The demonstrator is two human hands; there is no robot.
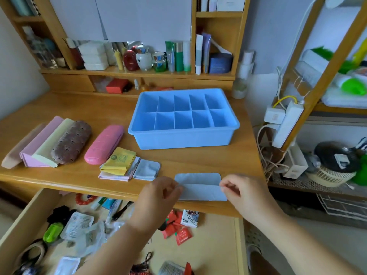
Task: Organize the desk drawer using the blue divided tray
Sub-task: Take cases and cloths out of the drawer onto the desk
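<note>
My wooden desk (83, 108) stands against a pale wall (17, 62), with a wooden shelf hutch (139, 73) along the desk's far edge, white panels (123, 16) above it, and a wood-framed rack (309, 80) to its right.

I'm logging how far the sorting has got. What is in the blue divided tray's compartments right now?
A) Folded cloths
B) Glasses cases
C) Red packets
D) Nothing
D: every compartment of the blue divided tray shows only bare blue floor, while the left hand and right hand are folding a light blue cloth at the desk's front edge.
</note>
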